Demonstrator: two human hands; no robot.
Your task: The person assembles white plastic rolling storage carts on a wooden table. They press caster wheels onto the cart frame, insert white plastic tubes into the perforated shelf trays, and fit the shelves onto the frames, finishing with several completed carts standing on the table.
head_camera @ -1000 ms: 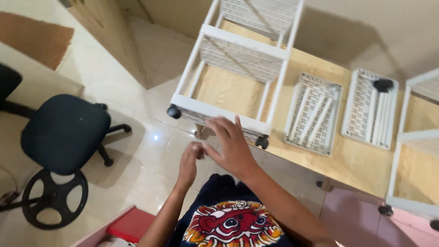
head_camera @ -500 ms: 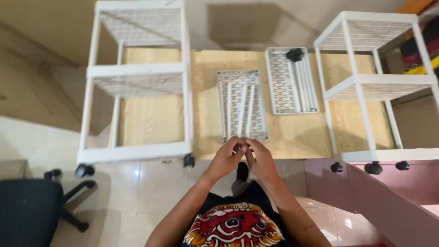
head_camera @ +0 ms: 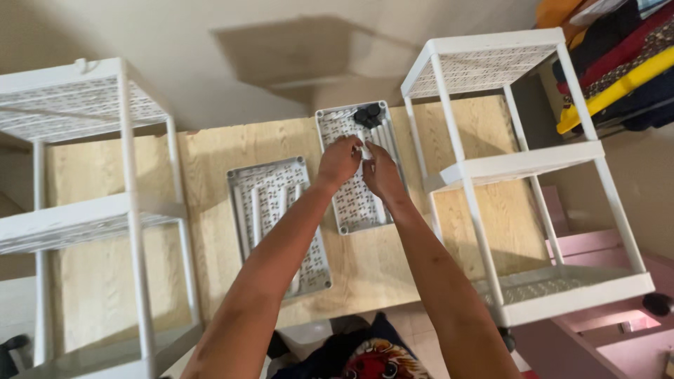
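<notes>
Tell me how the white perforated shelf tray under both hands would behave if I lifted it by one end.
The shelf tray looks like thin perforated plastic, so probably light and fairly stiff, perhaps flexing slightly. White tubes and black caster wheels lie loose in it, so tilting would likely send them rolling. The left hand and right hand meet over it.

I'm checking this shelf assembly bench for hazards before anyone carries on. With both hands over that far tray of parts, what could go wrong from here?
1. The black casters sit loose at the far end of the right tray; a nudge from the left hand or right hand could likely roll them off.
2. The right forearm passes close to the right rack, which might get bumped.
3. The white tubes lie loose and could scatter.
</notes>
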